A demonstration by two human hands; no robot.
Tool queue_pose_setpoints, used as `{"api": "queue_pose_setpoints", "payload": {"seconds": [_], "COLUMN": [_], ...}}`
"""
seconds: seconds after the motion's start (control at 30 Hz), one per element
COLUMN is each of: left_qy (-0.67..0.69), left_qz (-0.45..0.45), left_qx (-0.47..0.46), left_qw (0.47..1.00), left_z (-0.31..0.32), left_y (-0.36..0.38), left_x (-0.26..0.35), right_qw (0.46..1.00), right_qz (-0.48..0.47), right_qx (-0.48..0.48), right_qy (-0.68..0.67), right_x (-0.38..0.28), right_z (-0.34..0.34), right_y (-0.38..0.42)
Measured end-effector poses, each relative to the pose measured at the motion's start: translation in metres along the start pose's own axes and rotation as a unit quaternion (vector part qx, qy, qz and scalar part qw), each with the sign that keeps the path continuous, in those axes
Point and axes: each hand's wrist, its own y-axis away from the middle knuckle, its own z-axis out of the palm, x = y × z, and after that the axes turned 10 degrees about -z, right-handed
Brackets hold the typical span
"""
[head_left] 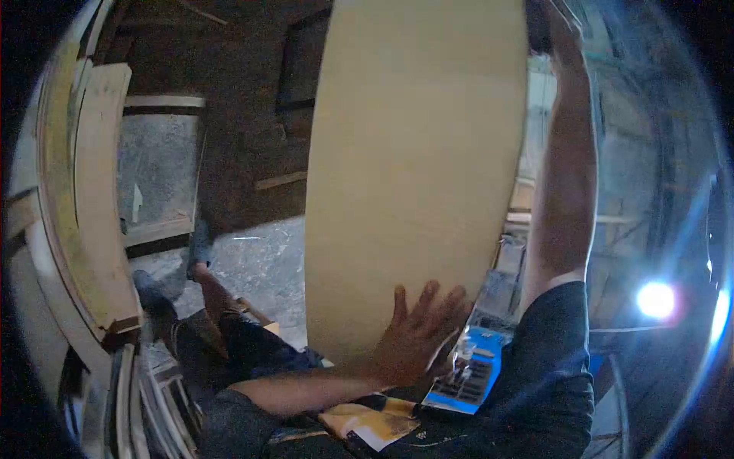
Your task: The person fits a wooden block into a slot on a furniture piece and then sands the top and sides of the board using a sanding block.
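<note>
A wide, pale wooden board (413,168) fills the middle of the view, running from the top edge down towards my body. My left hand (420,333) lies flat against its lower part, fingers spread. Along the board's right side my right arm is stretched far up. My right hand (552,30) is at the board's right edge near the top of the view, closed on it; its fingers are dark and mostly hidden. Below my left hand is a blue printed patch (468,371) with a dark grid, against my dark clothing.
Long planks (99,183) stand at the left, with thin strips (141,405) stacked below them. A framed grey panel (159,168) is behind. A person's legs (214,298) show at lower left above the rough floor (256,260). A bright lamp (656,300) shines at the right.
</note>
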Motion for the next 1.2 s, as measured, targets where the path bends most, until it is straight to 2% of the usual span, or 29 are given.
{"api": "queue_pose_setpoints", "payload": {"seconds": [0.07, 0.1, 0.17, 0.2, 0.23, 0.27, 0.3, 0.37, 0.4, 0.43, 0.5, 0.57, 0.63, 0.67, 0.77, 0.8, 1.0, 1.07, 1.17, 1.2], "left_qy": [-0.044, -0.054, -0.018, -0.028, -0.031, -0.037, -0.043, -0.030, -0.096, -0.105, -0.023, -0.017, -0.130, -0.080, -0.054, -0.053, -0.025, -0.032, -0.032, -0.023], "left_qz": [0.000, 0.005, -0.003, 0.005, -0.010, -0.019, -0.010, -0.029, -0.040, -0.037, -0.044, -0.048, -0.024, -0.025, -0.046, -0.034, -0.001, 0.023, -0.007, -0.036], "left_qx": [0.069, 0.046, 0.095, 0.071, 0.093, 0.113, 0.093, 0.091, 0.083, 0.078, 0.087, 0.091, 0.077, 0.090, 0.091, 0.113, 0.110, 0.125, 0.107, 0.071], "left_qw": [0.997, 0.997, 0.995, 0.997, 0.995, 0.993, 0.995, 0.995, 0.991, 0.991, 0.995, 0.995, 0.988, 0.992, 0.993, 0.992, 0.994, 0.991, 0.994, 0.997], "left_z": [0.012, 0.015, 0.017, 0.018, 0.010, 0.010, 0.009, 0.004, 0.001, -0.001, -0.007, -0.006, 0.003, 0.003, 0.006, 0.013, 0.021, 0.025, 0.021, 0.016], "left_y": [0.006, 0.008, 0.010, 0.008, -0.006, -0.009, -0.006, -0.012, -0.014, -0.014, -0.008, -0.011, -0.012, -0.011, -0.010, -0.010, -0.011, -0.009, -0.009, -0.008], "left_x": [0.000, 0.001, 0.001, 0.001, -0.002, -0.002, 0.003, 0.005, 0.007, 0.007, 0.008, 0.006, -0.006, -0.005, -0.001, -0.006, -0.018, -0.019, -0.016, -0.012], "right_qw": [1.000, 1.000, 0.999, 0.998, 0.998, 0.993, 0.986, 0.990, 0.985, 0.978, 0.967, 0.965, 0.972, 0.972, 0.971, 0.972, 0.973, 0.974, 0.969, 0.967], "right_qz": [-0.011, -0.013, -0.017, -0.019, -0.016, -0.016, -0.017, 0.065, 0.108, 0.152, 0.185, 0.178, 0.136, 0.122, 0.112, 0.107, 0.080, 0.026, -0.001, -0.020], "right_qx": [0.006, 0.010, 0.022, 0.028, 0.024, 0.043, 0.062, 0.028, 0.006, -0.018, -0.016, -0.005, 0.045, 0.060, 0.059, 0.058, 0.067, 0.090, 0.097, 0.101], "right_qy": [0.016, 0.023, 0.043, 0.053, 0.060, 0.106, 0.155, 0.124, 0.133, 0.139, 0.172, 0.194, 0.187, 0.193, 0.202, 0.199, 0.208, 0.204, 0.227, 0.234], "right_x": [0.006, -0.007, -0.069, -0.085, -0.080, -0.084, -0.099, -0.120, -0.133, -0.144, -0.167, -0.162, -0.148, -0.142, -0.124, -0.117, -0.077, -0.063, -0.046, -0.033], "right_z": [-0.001, 0.011, 0.053, 0.054, 0.040, 0.043, 0.049, 0.048, 0.046, 0.046, 0.057, 0.067, 0.069, 0.068, 0.061, 0.058, 0.049, 0.045, 0.039, 0.036], "right_y": [0.024, 0.059, 0.153, 0.184, 0.189, 0.224, 0.270, 0.337, 0.360, 0.380, 0.407, 0.403, 0.380, 0.361, 0.303, 0.285, 0.191, 0.161, 0.110, 0.091]}}
